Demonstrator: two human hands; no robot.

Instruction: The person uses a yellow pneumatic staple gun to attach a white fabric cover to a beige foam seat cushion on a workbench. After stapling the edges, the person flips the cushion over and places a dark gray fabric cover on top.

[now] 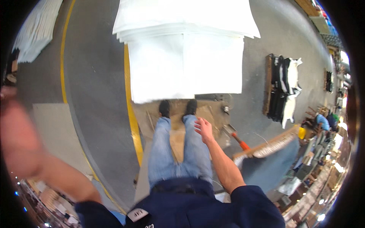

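My right hand (pixel 204 130) hangs in front of my right leg, its fingers loosely bent and a little apart, with nothing in them. It is nearest to my jeans and below the edge of the white sheets. My left arm reaches out to the far left, where my left hand (pixel 18 138) is raised close to the camera. Blur and the picture's dark rim hide its fingers. Ahead of my feet lies a stack of large white sheets (pixel 156 68), with more white sheets (pixel 182 17) piled higher behind it.
I stand on brown cardboard (pixel 207 116). To the right are a red-handled tool (pixel 240 141), a tilted blue-grey panel (pixel 270 165) and a rack with black and white pieces (pixel 283 87). Yellow lines (pixel 131 117) mark the floor; another white stack (pixel 38 32) stands far left.
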